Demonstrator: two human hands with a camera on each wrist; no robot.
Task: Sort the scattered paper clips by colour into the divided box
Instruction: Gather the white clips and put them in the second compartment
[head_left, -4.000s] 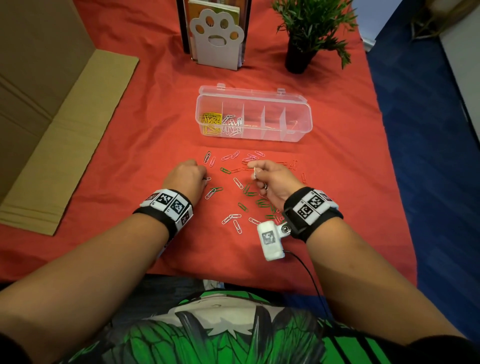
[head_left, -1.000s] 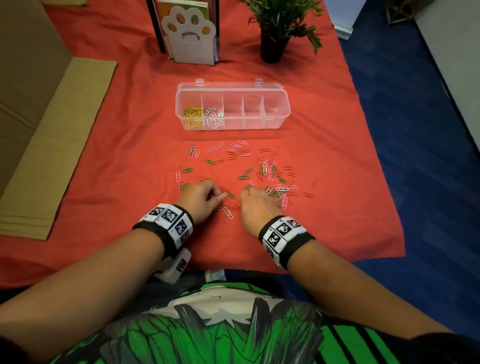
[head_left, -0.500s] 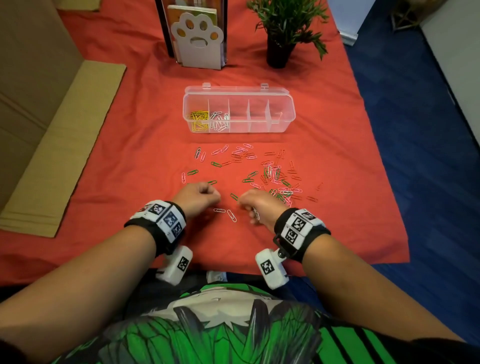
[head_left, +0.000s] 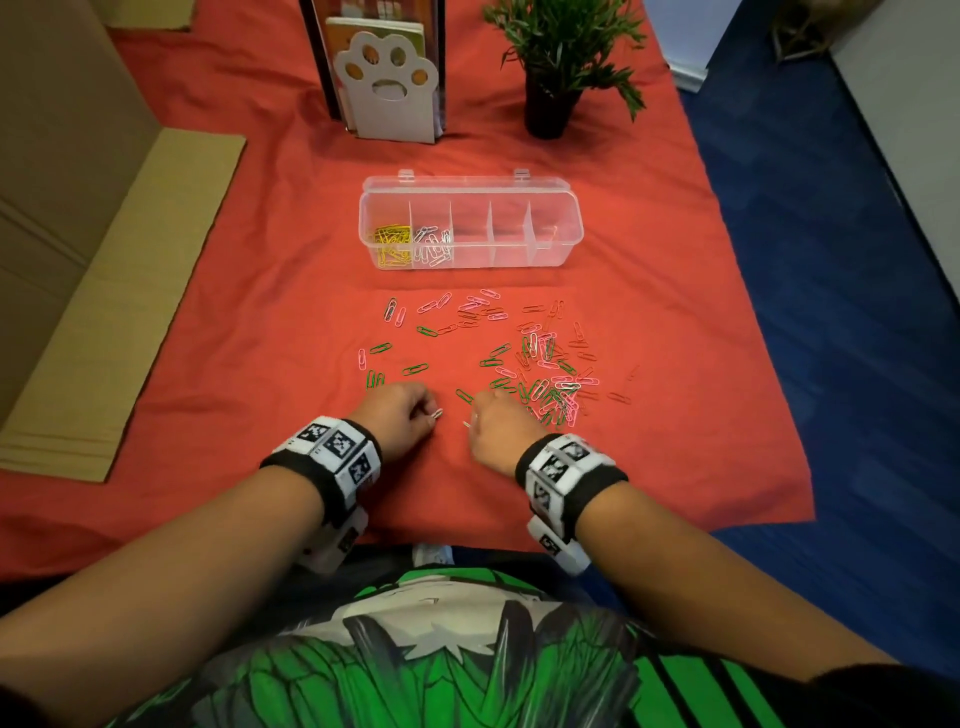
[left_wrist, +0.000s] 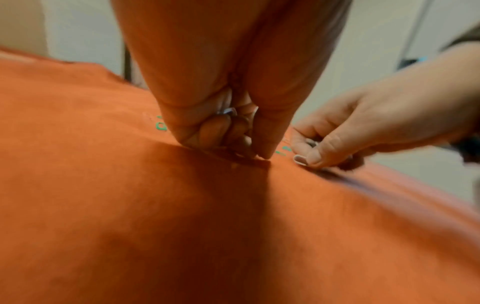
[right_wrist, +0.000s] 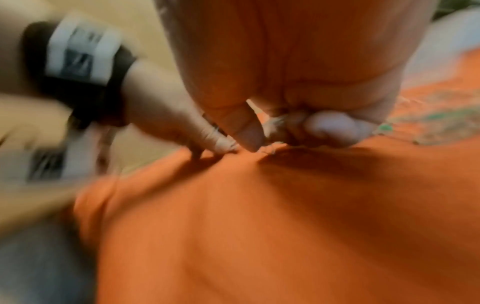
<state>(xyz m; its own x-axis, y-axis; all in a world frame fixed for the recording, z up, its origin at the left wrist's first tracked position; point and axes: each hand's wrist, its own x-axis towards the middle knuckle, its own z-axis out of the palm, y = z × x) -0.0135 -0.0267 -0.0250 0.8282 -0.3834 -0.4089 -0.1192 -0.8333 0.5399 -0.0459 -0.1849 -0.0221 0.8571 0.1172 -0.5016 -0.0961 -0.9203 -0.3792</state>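
Pink, green and red paper clips lie scattered on the red cloth, thickest to the right of my hands. The clear divided box stands behind them, with yellow clips in its leftmost compartment and white clips in the second. My left hand is curled low on the cloth and pinches a white clip; more white clips show inside its fist. Close beside it, my right hand pinches another white clip at the cloth.
A paw-shaped white holder and a potted plant stand behind the box. Flattened cardboard lies at the left. The cloth's right edge drops to blue floor. The right wrist view is blurred.
Two white clips that lay on the cloth between my hands half a second ago are now pinched, one in each hand. Both hands have closed in towards each other.
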